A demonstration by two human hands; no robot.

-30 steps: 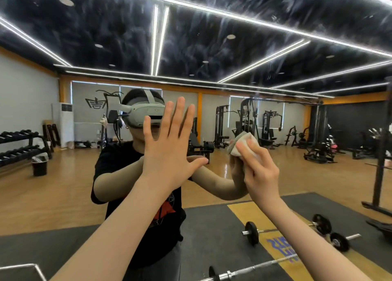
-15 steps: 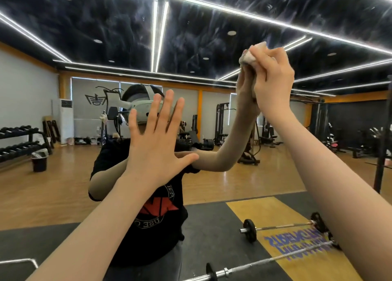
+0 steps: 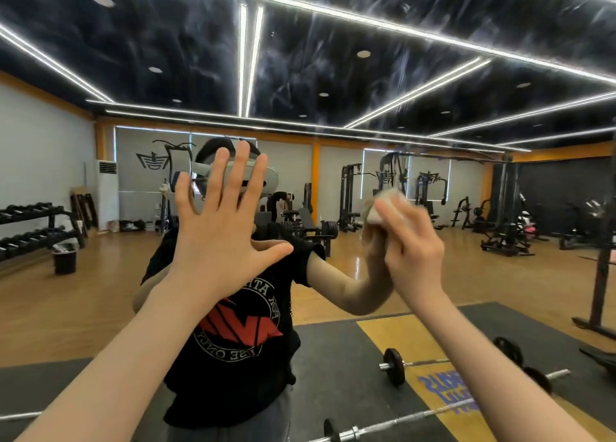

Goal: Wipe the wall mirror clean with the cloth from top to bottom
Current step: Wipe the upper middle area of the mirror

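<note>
The cloth is gripped under the curled right hand fingers against the mirror, unwiped glass judged below them; the left hand is splayed flat.

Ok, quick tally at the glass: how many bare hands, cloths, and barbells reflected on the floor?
Bare hands: 2, the left hand spread open against the large wall mirror, the right hand gripping the cloth
Small white cloth: 1
Steel barbells with black plates, reflected: 2, the far barbell and the near barbell
Total: 5
</note>
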